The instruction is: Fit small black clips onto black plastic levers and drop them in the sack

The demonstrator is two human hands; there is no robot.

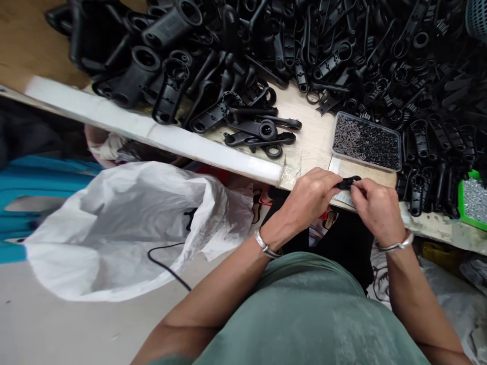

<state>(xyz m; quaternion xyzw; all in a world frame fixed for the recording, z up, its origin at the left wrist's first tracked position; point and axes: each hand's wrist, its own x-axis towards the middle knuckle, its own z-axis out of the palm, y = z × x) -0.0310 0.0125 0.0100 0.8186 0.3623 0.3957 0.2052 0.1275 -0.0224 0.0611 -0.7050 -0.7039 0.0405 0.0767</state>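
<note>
A black plastic part (347, 183) lies at the table's front edge, between my two hands. My left hand (314, 190) is closed on its left end, fingers pressed together over it. The fingertips of my right hand (376, 203) are pinched at the part's right end; whether they also hold something small there is hidden. Just behind my hands stands a clear plastic box (398, 165) of small dark and greyish pieces. Several black plastic arm-like parts with ring ends (266, 130) lie to the left of the box.
Heaps of black plastic parts (380, 56) cover the back and right of the table. A green tray (461, 203) of small silvery pieces stands at far right. White padding (152, 134) lines the left table edge. Below it is an open white sack (114, 223), near a blue stool (41, 187).
</note>
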